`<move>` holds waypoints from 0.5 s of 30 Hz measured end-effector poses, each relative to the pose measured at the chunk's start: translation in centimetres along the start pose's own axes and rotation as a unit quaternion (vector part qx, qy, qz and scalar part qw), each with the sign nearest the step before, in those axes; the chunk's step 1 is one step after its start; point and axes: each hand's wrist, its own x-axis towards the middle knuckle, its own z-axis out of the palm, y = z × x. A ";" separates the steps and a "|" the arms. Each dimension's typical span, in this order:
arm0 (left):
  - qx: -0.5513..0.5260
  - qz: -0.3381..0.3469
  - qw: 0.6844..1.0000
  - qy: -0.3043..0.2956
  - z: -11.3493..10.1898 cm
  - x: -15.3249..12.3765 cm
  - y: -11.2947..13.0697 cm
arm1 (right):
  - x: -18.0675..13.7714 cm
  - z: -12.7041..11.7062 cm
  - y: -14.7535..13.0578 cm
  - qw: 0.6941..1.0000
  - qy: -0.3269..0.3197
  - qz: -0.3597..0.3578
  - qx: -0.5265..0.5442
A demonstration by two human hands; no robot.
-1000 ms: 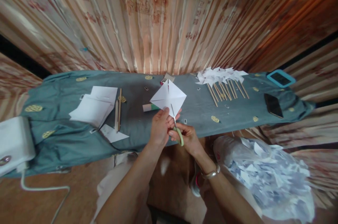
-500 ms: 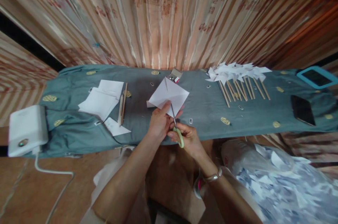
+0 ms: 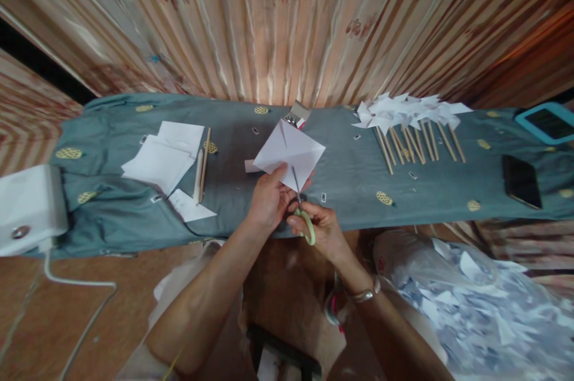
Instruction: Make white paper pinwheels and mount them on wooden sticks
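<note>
So the left hand (image 3: 268, 204) is pinching the near corner of a creased white paper square (image 3: 290, 152), holding it up over the front edge of the worktop (image 3: 350, 189), and the right hand (image 3: 320, 231) is closed around green-handled scissors (image 3: 304, 219) with the blades poking up into the paper along the diagonal fold. The two hands are practically touching. Compared with a second ago, the square has tipped a bit clockwise and the scissors look like they sit slightly deeper into the crease, so the cut seems to be creeping toward the centre; hard to tell how far the blades are apart. Going outward: at 12 o'clock from the hands, just behind the paper, there's a small open box (image 3: 298, 114) that looks like it holds pins. Around 10 o'clock lies a loose stack of white sheets (image 3: 164, 154) with a couple of wooden sticks (image 3: 201, 165) beside it. At 2 o'clock a row of finished paper pinwheels (image 3: 410, 121) on sticks is laid out. Further right, a dark phone (image 3: 521, 180) and a teal-edged tablet (image 3: 547, 122). At 4 o'clock, below the worktop, a bag of paper scraps (image 3: 475, 303). Far left, a white box (image 3: 27, 207) with a cable.
</note>
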 end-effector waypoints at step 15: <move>0.039 0.016 0.999 0.003 -0.3 -0.3 0.0 | 0.2 0.2 -0.1 1.000 -0.005 -0.003 0.018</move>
